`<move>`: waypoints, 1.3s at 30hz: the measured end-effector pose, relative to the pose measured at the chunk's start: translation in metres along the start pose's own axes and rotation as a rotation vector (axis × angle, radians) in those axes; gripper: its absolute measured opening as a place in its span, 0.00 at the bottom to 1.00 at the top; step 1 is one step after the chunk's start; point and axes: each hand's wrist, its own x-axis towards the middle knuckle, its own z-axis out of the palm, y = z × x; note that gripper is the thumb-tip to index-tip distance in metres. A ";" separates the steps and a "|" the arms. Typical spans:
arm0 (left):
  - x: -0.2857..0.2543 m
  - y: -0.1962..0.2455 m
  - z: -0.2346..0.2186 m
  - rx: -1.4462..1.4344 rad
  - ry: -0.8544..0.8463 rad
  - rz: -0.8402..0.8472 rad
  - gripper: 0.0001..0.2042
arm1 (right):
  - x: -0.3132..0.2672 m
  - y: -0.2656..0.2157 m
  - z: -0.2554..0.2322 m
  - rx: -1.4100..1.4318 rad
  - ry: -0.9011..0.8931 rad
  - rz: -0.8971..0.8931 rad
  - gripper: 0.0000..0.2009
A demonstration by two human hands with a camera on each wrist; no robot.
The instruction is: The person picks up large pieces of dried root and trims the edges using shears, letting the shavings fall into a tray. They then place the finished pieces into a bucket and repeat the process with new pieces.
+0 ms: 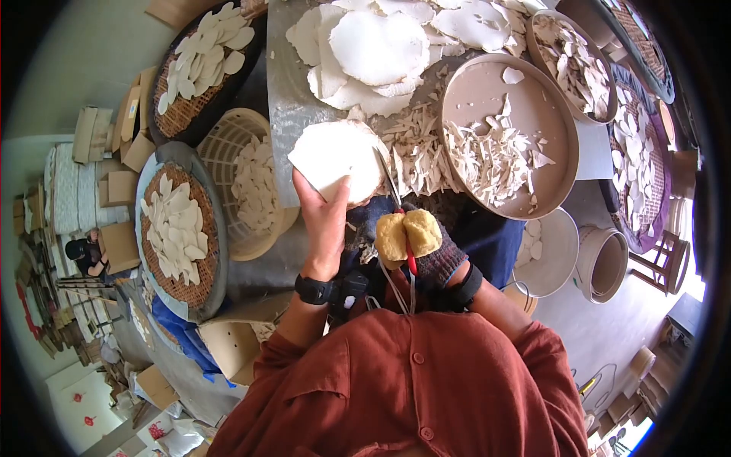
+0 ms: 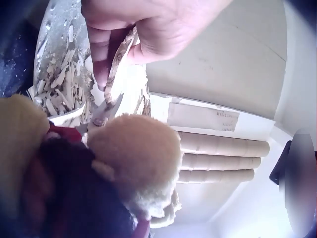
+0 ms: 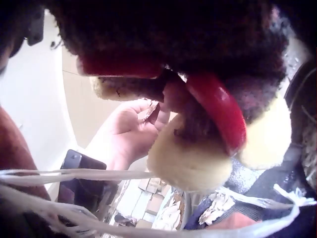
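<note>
My bare left hand (image 1: 324,228) pinches a broad, thin white slice (image 1: 335,161), thumb on its upper face. In the left wrist view the slice's rough brown edge (image 2: 117,69) shows under the fingers. My right hand (image 1: 443,263) wears a dark knitted glove and grips scissors (image 1: 392,181), whose red handles (image 3: 220,111) are padded with yellow foam (image 1: 392,238). The scissor blades stand along the slice's right edge, pointing away from me. White string (image 3: 109,173) hangs below the right hand.
On the metal table (image 1: 285,99) lie stacked white slices (image 1: 379,47) and a heap of trimmings (image 1: 417,148). A round tray (image 1: 560,145) of offcuts stands on the right. Left are a plastic basket (image 1: 221,141) and woven trays of white pieces (image 1: 177,232). Buckets (image 1: 605,263) stand at lower right.
</note>
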 end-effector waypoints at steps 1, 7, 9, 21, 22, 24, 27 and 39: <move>0.000 0.005 0.000 0.000 -0.043 -0.024 0.30 | 0.012 0.018 -0.016 0.262 -0.096 -0.069 0.14; 0.000 0.001 -0.001 -0.071 -0.014 0.001 0.30 | 0.013 -0.028 0.016 -0.183 0.250 0.015 0.15; 0.001 -0.003 -0.001 -0.041 0.034 0.067 0.33 | 0.009 -0.036 0.023 -0.275 0.223 -0.001 0.16; 0.005 0.006 -0.010 0.040 -0.110 0.016 0.38 | 0.011 -0.048 0.012 -0.817 0.098 -0.346 0.19; 0.010 0.002 -0.015 0.079 -0.128 0.016 0.39 | 0.008 -0.048 0.012 -1.189 0.075 -0.502 0.20; 0.012 0.003 -0.021 0.080 -0.166 -0.014 0.39 | 0.005 -0.039 0.015 -1.086 0.105 -0.385 0.20; 0.014 0.018 -0.019 0.043 -0.201 -0.070 0.38 | 0.007 -0.043 0.024 -0.231 0.179 -0.055 0.18; -0.014 0.005 -0.006 0.042 0.017 0.086 0.35 | 0.023 -0.036 0.008 -0.949 0.038 -0.327 0.14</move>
